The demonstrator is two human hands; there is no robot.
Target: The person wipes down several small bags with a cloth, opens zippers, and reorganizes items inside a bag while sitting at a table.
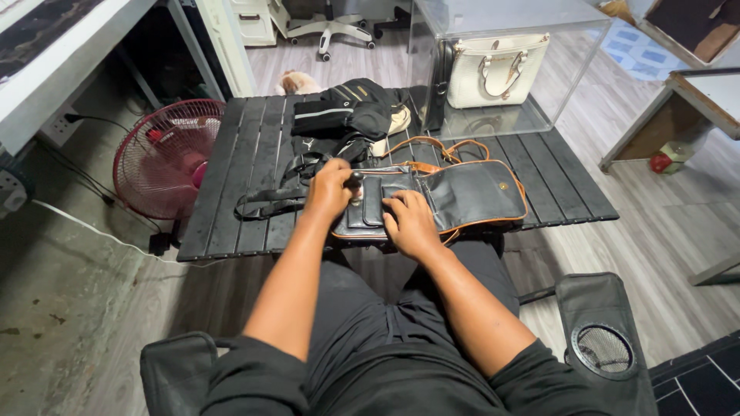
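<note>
Pressing flat black leather bag with tan trim (462,196) on black slatted bench (247,154) | long axis left-right | left hand (330,189) grip pinching small light item at bag's left end | right hand (411,223) released, flat on front pockets, nearer the middle.

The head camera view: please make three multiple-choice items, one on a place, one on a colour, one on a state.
1. Where does the white handbag stand?
A. inside a clear box
B. on the floor
C. on the fan

2. What colour is the trim of the black bag under the hands?
A. green
B. orange-brown
C. white

3. How does the right hand lie?
A. raised in the air
B. holding the fan
C. flat on the bag

Answers:
1 A, the clear box on the black slatted table encloses it.
2 B, orange-brown piping edges it.
3 C, its palm presses on the bag while the left hand grips at the top edge.
</note>
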